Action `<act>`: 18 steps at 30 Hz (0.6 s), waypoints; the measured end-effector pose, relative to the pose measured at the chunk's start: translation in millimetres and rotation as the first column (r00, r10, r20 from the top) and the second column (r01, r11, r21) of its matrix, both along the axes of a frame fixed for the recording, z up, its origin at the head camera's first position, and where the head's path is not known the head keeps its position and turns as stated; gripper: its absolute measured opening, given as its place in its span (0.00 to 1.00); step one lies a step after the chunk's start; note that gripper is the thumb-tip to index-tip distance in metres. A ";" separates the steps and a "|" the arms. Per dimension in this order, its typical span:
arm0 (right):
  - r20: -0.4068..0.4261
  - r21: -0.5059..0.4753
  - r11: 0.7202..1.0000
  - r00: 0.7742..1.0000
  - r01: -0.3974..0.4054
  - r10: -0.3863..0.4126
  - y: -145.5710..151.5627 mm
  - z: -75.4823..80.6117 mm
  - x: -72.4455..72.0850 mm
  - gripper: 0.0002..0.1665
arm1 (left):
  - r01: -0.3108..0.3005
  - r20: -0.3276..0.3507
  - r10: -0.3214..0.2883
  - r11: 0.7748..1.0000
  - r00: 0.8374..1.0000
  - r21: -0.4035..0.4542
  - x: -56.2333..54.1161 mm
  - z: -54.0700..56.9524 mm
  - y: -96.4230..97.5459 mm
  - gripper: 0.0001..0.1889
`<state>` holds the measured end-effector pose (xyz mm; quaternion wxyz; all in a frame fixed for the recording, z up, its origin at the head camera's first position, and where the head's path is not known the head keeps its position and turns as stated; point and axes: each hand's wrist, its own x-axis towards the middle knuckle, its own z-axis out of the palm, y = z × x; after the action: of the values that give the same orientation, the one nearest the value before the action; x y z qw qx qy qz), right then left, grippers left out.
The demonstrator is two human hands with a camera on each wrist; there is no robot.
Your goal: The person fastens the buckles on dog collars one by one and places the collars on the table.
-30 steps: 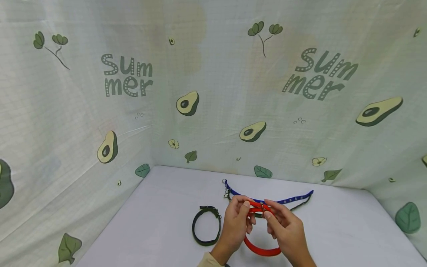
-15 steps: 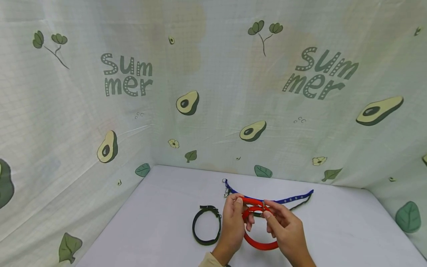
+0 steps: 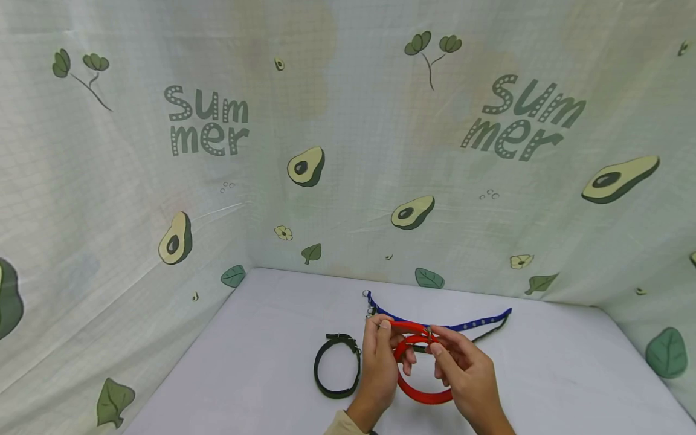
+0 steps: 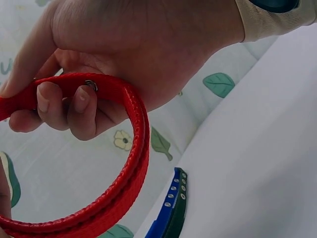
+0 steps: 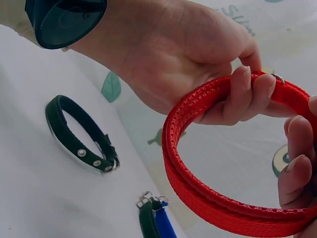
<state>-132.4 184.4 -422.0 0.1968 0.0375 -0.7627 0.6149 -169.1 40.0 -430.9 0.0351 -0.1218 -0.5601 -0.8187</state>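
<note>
A red collar (image 3: pixel 426 397) with a metal buckle hangs in a loop between both hands above the table. My left hand (image 3: pixel 379 368) pinches its strap on the left, thumb on top and fingers beneath. The right hand (image 3: pixel 466 374) pinches the strap at the buckle (image 3: pixel 429 333). In the left wrist view the red collar (image 4: pixel 141 148) curves down from the left fingers (image 4: pixel 84 106), with a small metal ring near them. The right wrist view has the collar (image 5: pixel 173 148) passing between the right thumb and fingers (image 5: pixel 240 94), left fingertips at the far edge.
A dark green collar (image 3: pixel 317 368), fastened in a ring, lies on the white table (image 3: pixel 261 362) left of the hands. Behind them lie a blue collar (image 3: pixel 484 323) and another dark strap (image 3: pixel 492 331), stretched out side by side. A printed cloth wall (image 3: pixel 348 254) borders the table.
The left hand has drawn slightly left and up along the strap, so more red strap shows left of the buckle. The right hand stays nearly still at the buckle.
</note>
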 end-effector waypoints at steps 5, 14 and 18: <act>-0.016 0.028 0.999 0.999 -0.035 0.035 0.4 -1.0 1.0 0.22 | 0.008 0.003 -0.008 1.000 1.000 0.001 0.6 0.5 -0.5 0.18; -0.049 0.033 0.999 0.999 -0.016 0.017 -2.1 -0.8 3.2 0.16 | 0.014 0.000 -0.014 1.000 1.000 -0.014 -0.6 1.3 -0.6 0.20; -0.035 0.013 1.000 0.999 0.023 -0.022 -1.9 0.0 2.6 0.14 | 0.079 0.002 -0.079 0.997 0.997 -0.017 -1.4 2.2 -1.1 0.19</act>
<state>-129.8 182.6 -422.1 0.2169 0.0411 -0.7637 0.6066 -170.6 38.9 -428.7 0.0012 -0.1435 -0.5620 -0.8146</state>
